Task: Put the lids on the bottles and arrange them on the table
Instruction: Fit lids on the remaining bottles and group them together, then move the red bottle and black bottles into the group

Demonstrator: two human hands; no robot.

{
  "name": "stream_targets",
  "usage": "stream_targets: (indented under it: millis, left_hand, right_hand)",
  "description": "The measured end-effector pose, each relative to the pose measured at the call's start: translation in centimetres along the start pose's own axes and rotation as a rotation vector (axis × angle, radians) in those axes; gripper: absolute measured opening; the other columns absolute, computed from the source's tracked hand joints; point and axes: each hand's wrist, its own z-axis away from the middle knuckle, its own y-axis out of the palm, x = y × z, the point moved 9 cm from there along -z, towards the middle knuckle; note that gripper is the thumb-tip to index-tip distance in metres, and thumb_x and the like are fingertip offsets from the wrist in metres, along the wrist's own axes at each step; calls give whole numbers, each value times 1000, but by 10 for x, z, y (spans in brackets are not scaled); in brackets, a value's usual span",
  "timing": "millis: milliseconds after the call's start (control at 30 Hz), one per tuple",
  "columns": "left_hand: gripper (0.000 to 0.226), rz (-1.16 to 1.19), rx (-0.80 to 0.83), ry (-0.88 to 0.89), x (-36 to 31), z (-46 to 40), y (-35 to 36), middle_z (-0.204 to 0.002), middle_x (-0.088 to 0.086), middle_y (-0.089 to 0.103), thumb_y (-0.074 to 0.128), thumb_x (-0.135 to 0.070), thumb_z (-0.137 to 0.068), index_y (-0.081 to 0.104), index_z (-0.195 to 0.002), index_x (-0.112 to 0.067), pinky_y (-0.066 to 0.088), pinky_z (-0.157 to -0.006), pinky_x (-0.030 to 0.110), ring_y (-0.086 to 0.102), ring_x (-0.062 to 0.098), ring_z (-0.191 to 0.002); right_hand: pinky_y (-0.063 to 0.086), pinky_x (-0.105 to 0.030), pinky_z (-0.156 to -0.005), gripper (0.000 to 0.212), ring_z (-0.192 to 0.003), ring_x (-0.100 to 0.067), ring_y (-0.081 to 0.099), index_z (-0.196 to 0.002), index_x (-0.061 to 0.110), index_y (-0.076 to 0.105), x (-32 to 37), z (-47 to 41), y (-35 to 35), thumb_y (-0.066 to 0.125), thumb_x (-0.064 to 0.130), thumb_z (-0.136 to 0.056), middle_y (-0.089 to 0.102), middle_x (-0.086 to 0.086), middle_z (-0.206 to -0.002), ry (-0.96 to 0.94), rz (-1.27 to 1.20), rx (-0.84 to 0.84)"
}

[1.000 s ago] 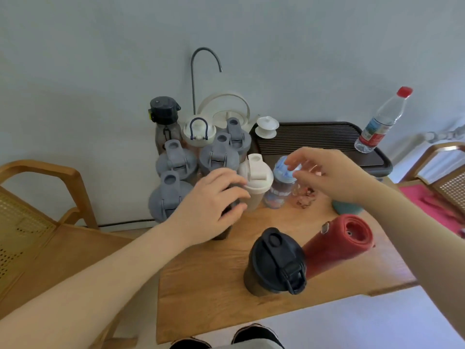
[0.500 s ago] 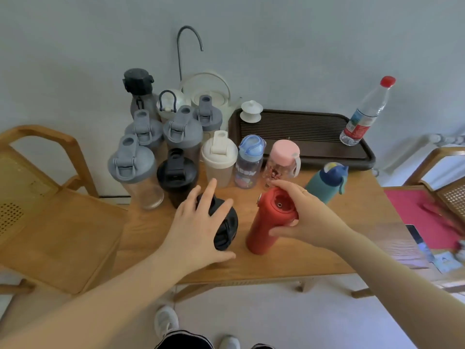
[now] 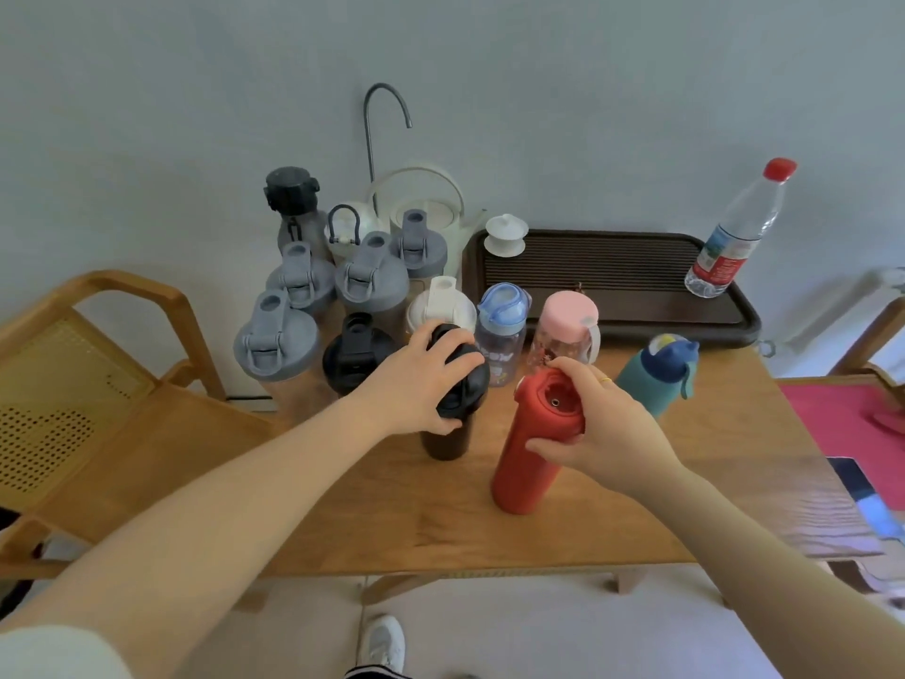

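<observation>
My left hand [image 3: 416,384] grips the black lid of a dark shaker bottle [image 3: 448,436] standing mid-table. My right hand [image 3: 605,426] holds the top of an upright red bottle [image 3: 526,463] just to its right. Behind them stand lidded bottles: three grey-lidded shakers [image 3: 274,338], a black one [image 3: 355,352], a cream-lidded one [image 3: 440,306], a small blue-lidded one [image 3: 502,325], a pink-lidded one [image 3: 568,330] and a teal bottle [image 3: 656,374].
The wooden table [image 3: 612,521] carries a dark slatted tray [image 3: 627,286] with a clear plastic water bottle [image 3: 739,232] and a white lidded cup [image 3: 505,235]. A white kettle [image 3: 431,208] stands at the back. Wooden chairs [image 3: 98,384] flank the table.
My left hand has carried the dark shaker back and right, closer to the row of bottles. My right hand stays on the red bottle, which still stands upright. The camera has moved.
</observation>
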Motion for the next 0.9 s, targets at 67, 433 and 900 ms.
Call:
stream_targets:
  millis: [67, 433, 900]
  left_hand:
    - [79, -21, 23, 13, 4, -11, 1, -140, 12, 37, 73, -39, -67, 39, -133, -13, 38, -103, 48, 23, 41, -131]
    - [118, 296, -22, 15, 0, 30, -19, -150, -13, -5, 67, -61, -62, -12, -141, -23, -7, -114, 28, -12, 4, -138]
    - [70, 1027, -423, -657, 83, 199, -3, -95, -40, 59, 79, -43, -40, 45, -101, -49, 40, -76, 0, 57, -11, -95]
  right_hand:
    - [47, -33, -88, 83, -110, -20, 55, -136, 28, 30, 1, -3, -2, 73, 48, -67, 50, 4, -128, -1, 8, -4]
    - [40, -19, -81, 81, -100, -3, 53, -130, 28, 43, 67, -5, -24, 61, 62, -58, 58, 9, -116, -322, -13, -93]
    - [31, -31, -107, 64, -133, -19, 37, -139, 15, 35, 171, -65, 91, 45, 52, -87, 43, -4, -141, -303, -458, 278]
